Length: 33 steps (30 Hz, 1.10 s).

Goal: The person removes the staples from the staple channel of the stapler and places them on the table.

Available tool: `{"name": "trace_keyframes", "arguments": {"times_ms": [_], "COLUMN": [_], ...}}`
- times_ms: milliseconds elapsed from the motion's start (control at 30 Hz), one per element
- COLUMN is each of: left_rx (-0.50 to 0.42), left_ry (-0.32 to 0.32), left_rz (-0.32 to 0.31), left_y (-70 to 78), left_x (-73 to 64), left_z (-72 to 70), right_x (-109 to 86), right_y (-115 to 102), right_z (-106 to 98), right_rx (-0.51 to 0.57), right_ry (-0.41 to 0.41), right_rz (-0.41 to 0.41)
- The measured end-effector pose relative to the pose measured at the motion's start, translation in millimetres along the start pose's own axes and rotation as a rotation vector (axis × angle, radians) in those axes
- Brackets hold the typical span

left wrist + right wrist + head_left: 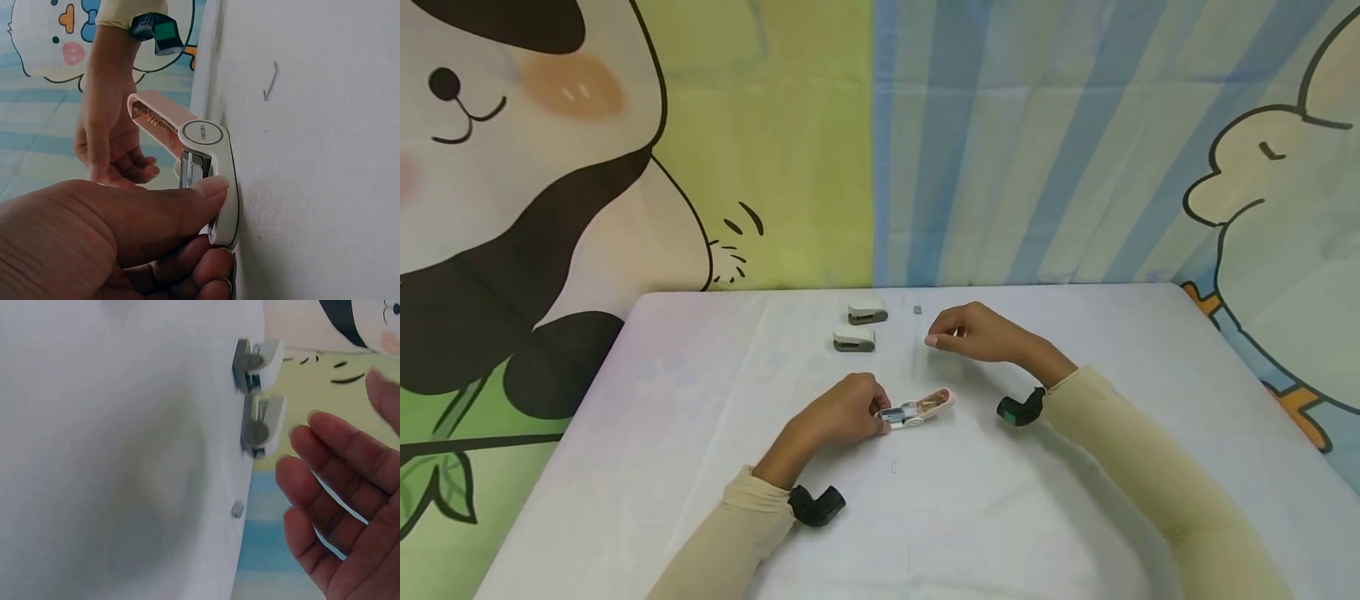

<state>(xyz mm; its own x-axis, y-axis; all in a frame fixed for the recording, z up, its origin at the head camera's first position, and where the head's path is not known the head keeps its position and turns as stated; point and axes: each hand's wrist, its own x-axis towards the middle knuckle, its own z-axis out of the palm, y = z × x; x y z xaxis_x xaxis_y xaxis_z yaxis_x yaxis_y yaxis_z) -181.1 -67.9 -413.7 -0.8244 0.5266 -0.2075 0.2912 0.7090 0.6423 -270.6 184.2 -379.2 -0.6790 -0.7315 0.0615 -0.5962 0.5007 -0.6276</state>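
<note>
My left hand (850, 408) grips the body of a pink and white stapler (917, 410), thumb on top beside the magazine. In the left wrist view the stapler's pink top arm (162, 119) is swung up and back from its white base (226, 187). The thumb and fingers cover the stapler's other end. Over the far right part of the table, my right hand (973, 332) is raised with loosely bent fingers. In the right wrist view its fingers (340, 450) are spread a little, with nothing between them.
Two white and grey staplers (867, 313) (853, 339) stand near the table's back edge. A small grey block, like a staple strip (917, 309), lies to their right. Nearer the front is a single loose staple (893, 467). A printed cloth backdrop (805, 150) hangs behind the white table (1000, 517).
</note>
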Motion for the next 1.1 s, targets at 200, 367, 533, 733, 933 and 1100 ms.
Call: {"name": "trace_keyframes", "arguments": {"times_ms": [200,367,533,733,933,1100], "left_rx": [0.005,0.012,0.003,-0.068,-0.082,-0.032], "left_ry": [0.006,0.018,0.027,-0.014,-0.054,-0.058], "left_rz": [0.007,0.02,0.035,0.046,0.087,0.101], "left_y": [1.0,1.7,3.1,-0.1,-0.4,7.4], "left_x": [0.3,0.6,1.6,5.5,22.5,39.5], "left_z": [0.4,0.0,0.7,0.5,-4.1,-4.8], "right_x": [-13.0,-22.4,-29.8,-34.7,-36.0,-35.8], "right_y": [-14,-20,-22,-16,-9,-4], "right_z": [5,4,2,2,-8,-18], "right_rx": [0.062,0.075,0.085,0.059,-0.001,-0.041], "right_ry": [-0.161,-0.26,-0.286,-0.256,-0.25,-0.249], "right_rz": [-0.031,-0.033,-0.02,-0.032,0.002,0.029]}}
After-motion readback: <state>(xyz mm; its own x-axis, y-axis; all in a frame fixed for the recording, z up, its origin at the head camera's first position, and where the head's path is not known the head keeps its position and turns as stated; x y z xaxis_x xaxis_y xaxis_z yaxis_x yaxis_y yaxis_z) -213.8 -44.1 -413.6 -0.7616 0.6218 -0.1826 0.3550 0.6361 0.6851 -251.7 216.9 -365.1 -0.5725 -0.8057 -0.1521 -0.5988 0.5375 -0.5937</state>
